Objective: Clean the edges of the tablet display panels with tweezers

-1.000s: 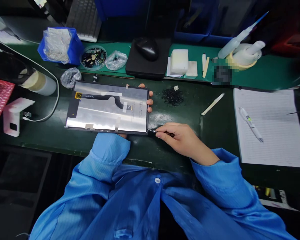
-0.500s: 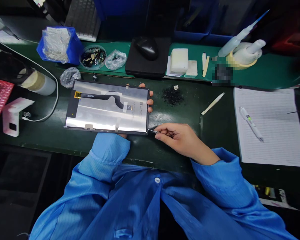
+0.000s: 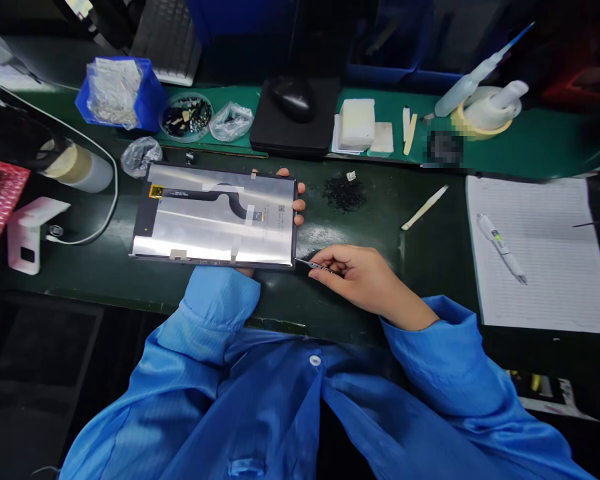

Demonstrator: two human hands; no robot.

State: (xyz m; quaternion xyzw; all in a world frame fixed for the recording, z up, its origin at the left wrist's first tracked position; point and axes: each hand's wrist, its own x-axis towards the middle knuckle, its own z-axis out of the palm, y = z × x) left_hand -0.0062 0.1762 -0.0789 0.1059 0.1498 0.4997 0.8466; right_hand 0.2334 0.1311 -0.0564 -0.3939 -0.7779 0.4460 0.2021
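A flat display panel point(image 3: 215, 223) lies silver back up, with a dark flex cable and several tape pieces on it. My left hand point(image 3: 299, 203) supports it from below; fingertips curl round its right edge, while the palm is hidden under it. In my right hand point(image 3: 353, 272) is a pair of metal tweezers point(image 3: 310, 264), pinched between thumb and fingers. Their tips touch or nearly touch the panel's lower right corner. Beyond that corner sits a small heap of black scraps point(image 3: 344, 193) with a whitish bit on it.
A wooden stick point(image 3: 425, 208) lies to the right, then a notebook point(image 3: 545, 267) with a pen point(image 3: 501, 249). Along the back shelf stand a blue bin point(image 3: 147, 100), a round dish point(image 3: 187, 117), a mouse point(image 3: 293, 99) and a white block point(image 3: 357, 123). A white cable point(image 3: 114, 180) curves at left.
The panel and my left hand have hardly moved. More of the tweezers shows between the fingers of my right hand, and their tips stay at the same corner.
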